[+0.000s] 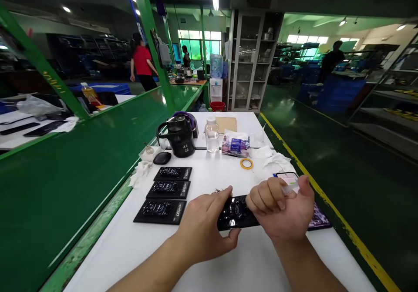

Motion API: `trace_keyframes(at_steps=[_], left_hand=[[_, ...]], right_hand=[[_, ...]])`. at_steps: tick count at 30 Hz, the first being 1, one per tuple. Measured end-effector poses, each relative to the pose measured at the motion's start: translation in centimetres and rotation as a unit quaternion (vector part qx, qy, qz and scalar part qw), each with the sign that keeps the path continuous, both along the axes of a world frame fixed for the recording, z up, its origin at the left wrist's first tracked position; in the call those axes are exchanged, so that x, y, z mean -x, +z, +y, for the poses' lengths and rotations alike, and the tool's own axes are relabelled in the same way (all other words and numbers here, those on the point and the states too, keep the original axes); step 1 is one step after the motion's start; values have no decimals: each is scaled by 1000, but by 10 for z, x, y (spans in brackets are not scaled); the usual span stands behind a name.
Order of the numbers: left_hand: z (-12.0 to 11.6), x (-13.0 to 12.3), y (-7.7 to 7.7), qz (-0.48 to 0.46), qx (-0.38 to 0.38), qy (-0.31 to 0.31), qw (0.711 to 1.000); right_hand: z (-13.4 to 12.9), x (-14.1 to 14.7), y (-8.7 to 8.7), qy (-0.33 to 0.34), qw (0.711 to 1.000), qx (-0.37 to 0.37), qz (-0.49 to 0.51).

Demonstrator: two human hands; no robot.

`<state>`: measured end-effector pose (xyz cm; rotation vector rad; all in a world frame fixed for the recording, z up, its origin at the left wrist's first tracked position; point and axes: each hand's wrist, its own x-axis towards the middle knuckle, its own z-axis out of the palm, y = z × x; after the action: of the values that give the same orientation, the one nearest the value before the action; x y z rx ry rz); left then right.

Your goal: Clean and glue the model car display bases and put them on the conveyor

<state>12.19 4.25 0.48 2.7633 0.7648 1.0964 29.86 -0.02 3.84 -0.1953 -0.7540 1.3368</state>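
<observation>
A flat black panel (237,211) with a glossy raised relief is tilted up over the white table, its left end gripped between the thumb and fingers of my left hand (202,226). My right hand (282,207) is curled at the panel's right end, palm turned towards me. Between its thumb and bent fingers sticks out a thin, whitish translucent strip (290,188); the rest is hidden. Whether the right fingers touch the panel, I cannot tell. Three similar black panels with pale lettering, the nearest one (160,211) included, lie in a column to the left.
Behind the panels are a black mouse (162,158), a black jug (180,137), a clear bottle (212,136) and a tissue pack (235,145). A yellow tape roll (246,164), crumpled tissues (281,161) and a phone (288,178) lie right. A green partition (107,170) borders the left.
</observation>
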Motion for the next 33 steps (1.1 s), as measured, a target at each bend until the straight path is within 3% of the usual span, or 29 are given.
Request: trace_keyframes(at_steps=[33], left_hand=[[-1, 1, 0, 15, 14, 17, 1000]], right_hand=[[-1, 4, -5, -46, 996, -14, -81]])
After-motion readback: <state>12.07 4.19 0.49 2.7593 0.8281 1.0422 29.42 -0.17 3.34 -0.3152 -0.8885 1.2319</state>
